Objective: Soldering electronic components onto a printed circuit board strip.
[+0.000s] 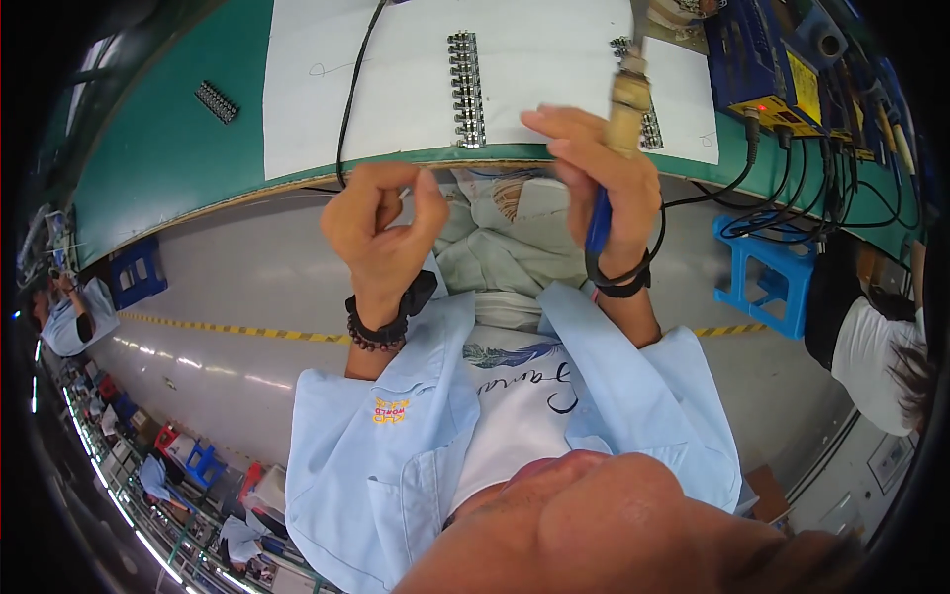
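My right hand (609, 178) holds a soldering iron (629, 104) upright, with a blue grip, a tan collar and its metal end toward the far side. A black cord runs from the grip around my wrist. My left hand (384, 223) is closed in a pinch just off the table's near edge. A short pale bit shows between its fingers, too small to name. Between and beyond the hands, a row of small metal-and-black parts (466, 91) lies on a white sheet (396, 109). A second such row (650, 131) sits partly hidden behind the iron.
A short dark strip of parts (217, 102) lies on the green tabletop (148, 148) at left. A black cable (350, 99) crosses the sheet. At right stands a blue soldering station (757, 64) with a red light and tangled cords. A blue stool (767, 272) is below; another person sits at far right.
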`<action>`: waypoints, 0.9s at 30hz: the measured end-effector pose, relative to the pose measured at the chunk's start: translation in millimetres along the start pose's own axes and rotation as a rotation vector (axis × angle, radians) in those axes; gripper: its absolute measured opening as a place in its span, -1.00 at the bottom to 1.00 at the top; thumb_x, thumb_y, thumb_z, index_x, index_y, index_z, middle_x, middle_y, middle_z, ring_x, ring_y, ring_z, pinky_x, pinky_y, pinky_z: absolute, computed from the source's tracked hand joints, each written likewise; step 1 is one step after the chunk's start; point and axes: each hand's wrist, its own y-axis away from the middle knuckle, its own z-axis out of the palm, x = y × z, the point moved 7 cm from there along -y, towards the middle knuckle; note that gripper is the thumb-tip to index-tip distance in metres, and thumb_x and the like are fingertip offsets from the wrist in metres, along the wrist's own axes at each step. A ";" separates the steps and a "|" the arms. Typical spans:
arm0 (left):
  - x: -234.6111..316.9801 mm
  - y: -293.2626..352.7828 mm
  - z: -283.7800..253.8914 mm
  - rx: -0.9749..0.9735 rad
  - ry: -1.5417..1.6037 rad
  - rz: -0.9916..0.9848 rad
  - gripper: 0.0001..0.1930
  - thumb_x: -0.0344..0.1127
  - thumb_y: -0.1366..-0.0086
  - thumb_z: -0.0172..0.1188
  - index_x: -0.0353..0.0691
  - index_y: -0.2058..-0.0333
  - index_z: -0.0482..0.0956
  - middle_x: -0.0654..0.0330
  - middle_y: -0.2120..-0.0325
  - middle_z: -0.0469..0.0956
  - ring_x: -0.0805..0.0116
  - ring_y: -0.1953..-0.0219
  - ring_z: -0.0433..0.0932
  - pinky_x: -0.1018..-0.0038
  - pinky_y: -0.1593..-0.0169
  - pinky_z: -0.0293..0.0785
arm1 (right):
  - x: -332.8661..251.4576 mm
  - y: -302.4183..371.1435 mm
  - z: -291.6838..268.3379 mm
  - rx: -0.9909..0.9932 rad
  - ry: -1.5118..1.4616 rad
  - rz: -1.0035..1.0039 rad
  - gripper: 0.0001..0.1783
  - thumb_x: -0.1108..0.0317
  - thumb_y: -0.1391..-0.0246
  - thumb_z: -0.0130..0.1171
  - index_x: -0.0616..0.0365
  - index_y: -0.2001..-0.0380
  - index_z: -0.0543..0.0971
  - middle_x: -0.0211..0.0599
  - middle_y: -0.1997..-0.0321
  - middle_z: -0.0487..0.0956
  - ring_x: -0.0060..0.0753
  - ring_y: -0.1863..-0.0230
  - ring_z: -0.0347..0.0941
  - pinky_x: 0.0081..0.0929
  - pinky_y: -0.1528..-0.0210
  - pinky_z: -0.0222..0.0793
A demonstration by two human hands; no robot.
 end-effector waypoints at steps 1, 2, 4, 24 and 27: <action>2.4 1.1 1.8 -0.073 0.013 0.013 -0.88 -0.54 -0.04 0.34 -0.25 0.47 0.55 0.38 0.75 0.22 0.62 0.72 0.06 0.56 0.60 -0.08 | -5.4 -2.3 4.2 -0.040 0.016 -0.043 -0.67 0.53 0.09 0.37 0.12 0.18 0.61 -0.20 0.12 0.70 -0.19 0.11 0.61 -0.40 0.12 0.50; 4.7 2.2 3.8 -0.144 0.032 0.024 -0.88 -0.54 -0.02 0.35 -0.26 0.48 0.56 0.36 0.75 0.23 0.61 0.73 0.07 0.55 0.61 -0.08 | -7.7 -4.5 10.4 -0.079 0.031 -0.086 -0.67 0.47 0.11 0.40 0.10 0.20 0.62 -0.24 0.11 0.70 -0.17 0.07 0.61 -0.35 0.07 0.50; 8.6 3.2 5.7 -0.250 0.135 0.032 -0.87 -0.55 -0.01 0.36 -0.26 0.44 0.61 0.34 0.74 0.28 0.55 0.74 0.09 0.51 0.62 -0.05 | -13.4 -4.2 18.3 -0.227 0.059 -0.093 -0.66 0.33 0.18 0.46 0.06 0.26 0.63 -0.32 0.12 0.71 -0.16 0.00 0.57 -0.24 -0.03 0.44; 4.0 12.9 11.2 -0.615 0.353 -0.122 -0.92 -0.43 -0.14 0.40 -0.22 0.40 0.66 0.30 0.76 0.32 0.49 0.75 0.08 0.45 0.61 -0.05 | -34.4 5.7 22.0 -0.542 0.119 -0.095 -0.72 0.35 0.25 0.40 0.00 0.36 0.61 -0.40 0.27 0.69 -0.22 0.14 0.56 -0.33 0.18 0.45; -3.6 13.9 4.2 -0.648 0.371 -0.142 -0.91 -0.44 -0.13 0.41 -0.24 0.41 0.65 0.35 0.80 0.18 0.55 0.74 0.03 0.46 0.60 -0.10 | -34.2 7.3 16.9 -0.583 0.114 -0.057 -0.74 0.37 0.23 0.41 0.03 0.36 0.61 -0.39 0.28 0.69 -0.23 0.15 0.56 -0.34 0.18 0.46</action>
